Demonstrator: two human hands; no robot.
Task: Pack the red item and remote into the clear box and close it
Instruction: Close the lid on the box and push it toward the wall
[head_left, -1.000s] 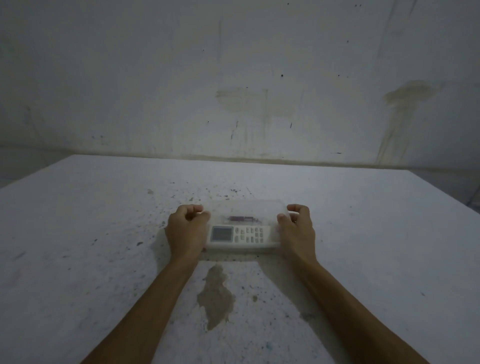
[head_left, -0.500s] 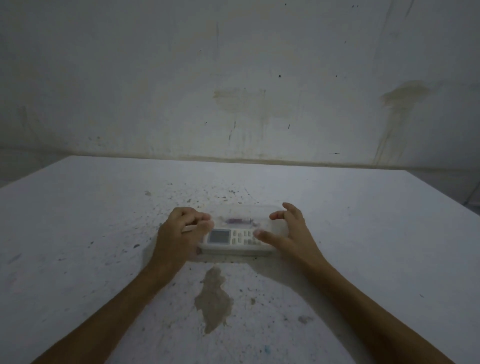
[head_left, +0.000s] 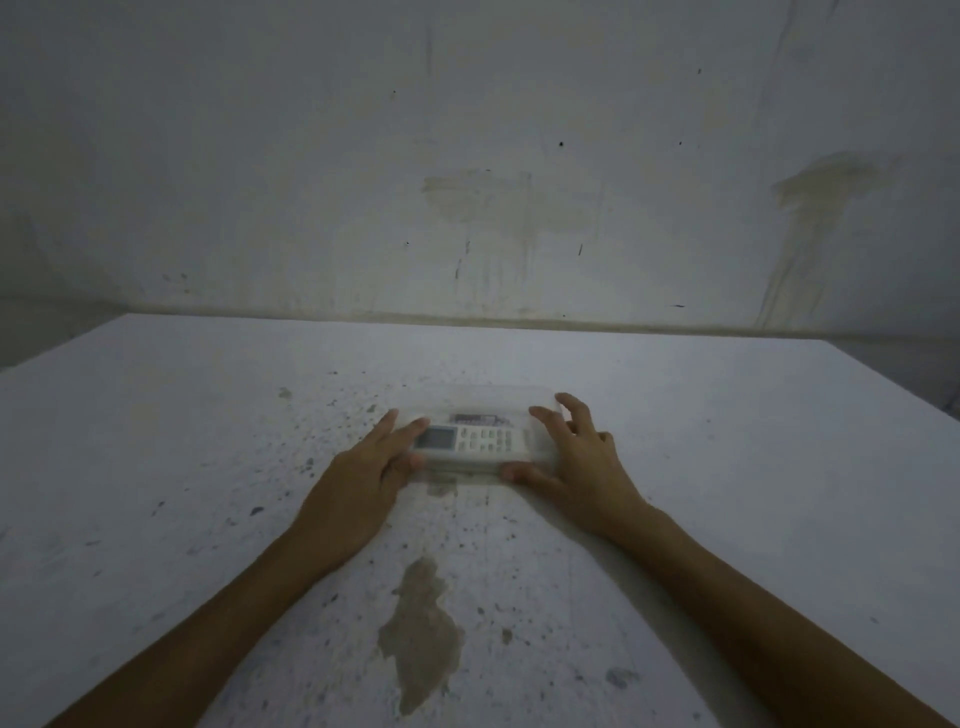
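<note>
The clear box (head_left: 500, 397) lies in the middle of the white table (head_left: 737, 467) with its lid on. Through the lid I see the white remote (head_left: 470, 440) lying lengthwise, its screen to the left. Behind it is a dim reddish item (head_left: 478, 418). My left hand (head_left: 358, 478) rests on the box's left end, fingers laid over the top and thumb at the front edge. My right hand (head_left: 582, 462) clasps the right end, fingers arched over the lid and thumb at the front corner.
A brown stain (head_left: 423, 623) marks the table between my forearms, and dark specks are scattered around the box. A stained wall (head_left: 493, 208) rises right behind the table's far edge. The light is dim.
Both hands have opened from fists at the box's ends to spread fingers laid over its ends. The box now sits a little farther from me.
</note>
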